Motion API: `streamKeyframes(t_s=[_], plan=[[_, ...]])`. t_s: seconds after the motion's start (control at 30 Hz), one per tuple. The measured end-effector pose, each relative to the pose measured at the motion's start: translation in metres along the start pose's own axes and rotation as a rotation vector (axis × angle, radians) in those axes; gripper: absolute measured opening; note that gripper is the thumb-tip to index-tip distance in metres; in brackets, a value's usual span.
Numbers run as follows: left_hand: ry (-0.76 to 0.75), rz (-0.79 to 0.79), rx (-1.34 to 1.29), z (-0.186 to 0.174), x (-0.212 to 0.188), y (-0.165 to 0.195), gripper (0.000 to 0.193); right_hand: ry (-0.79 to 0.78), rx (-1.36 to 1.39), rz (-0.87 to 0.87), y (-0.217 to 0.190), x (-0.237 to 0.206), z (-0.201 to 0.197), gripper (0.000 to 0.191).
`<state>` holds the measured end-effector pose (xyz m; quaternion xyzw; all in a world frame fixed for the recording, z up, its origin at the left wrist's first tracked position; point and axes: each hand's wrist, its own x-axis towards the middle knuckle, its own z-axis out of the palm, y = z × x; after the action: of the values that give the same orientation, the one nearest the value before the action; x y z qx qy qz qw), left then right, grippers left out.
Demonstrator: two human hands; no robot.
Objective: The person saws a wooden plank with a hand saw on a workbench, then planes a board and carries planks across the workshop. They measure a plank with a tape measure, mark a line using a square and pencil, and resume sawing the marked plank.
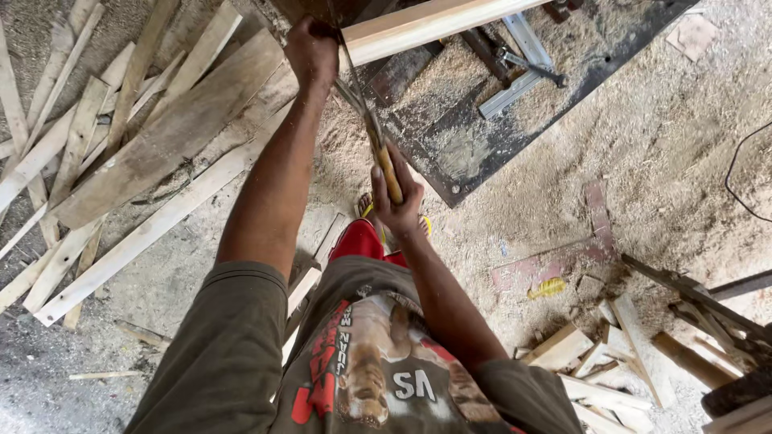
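Note:
My left hand (312, 50) grips the near end of a pale wooden plank (426, 24) that lies across a dark metal table at the top of the view. My right hand (396, 193) is closed around the yellow-brown wooden handle of a hand saw (371, 128). The saw's thin blade runs up from the handle to the end of the plank, right beside my left hand. Both arms reach forward over my olive printed shirt and red shorts.
A dark metal table (482, 137) dusted with sawdust carries grey metal rails (515, 80). Long planks (161, 145) lie piled on the floor at left. Short wood offcuts (611, 362) are heaped at lower right. A black cable (736, 169) runs along the right edge.

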<state>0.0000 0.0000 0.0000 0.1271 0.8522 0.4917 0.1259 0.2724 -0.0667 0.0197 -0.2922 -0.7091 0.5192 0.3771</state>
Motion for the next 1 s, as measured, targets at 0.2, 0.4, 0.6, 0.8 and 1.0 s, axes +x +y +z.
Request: streamKeyframes(t_s=[0.2,0.4,0.6,0.8,1.0], plan=[[0.053,0.110,0.013,0.008,-0.009,-0.019,0.027,-0.053,-0.070,0.075,-0.010,-0.057,-0.039,0.043],[0.065,0.071,0.071,0.002,-0.007,-0.017,0.012,-0.043,-0.129,0.037,-0.010,-0.041,-0.032,0.042],[-0.160,-0.404,-0.116,0.001,-0.050,-0.038,0.017,-0.087,-0.214,0.014,-0.011,-0.057,-0.041,0.038],[-0.318,-0.442,-0.353,0.000,-0.066,-0.058,0.021,-0.162,-0.119,0.066,-0.003,-0.049,-0.079,0.039],[-0.267,-0.397,-0.220,-0.005,-0.062,-0.062,0.018,-0.183,-0.096,0.192,-0.012,-0.028,-0.081,0.043]])
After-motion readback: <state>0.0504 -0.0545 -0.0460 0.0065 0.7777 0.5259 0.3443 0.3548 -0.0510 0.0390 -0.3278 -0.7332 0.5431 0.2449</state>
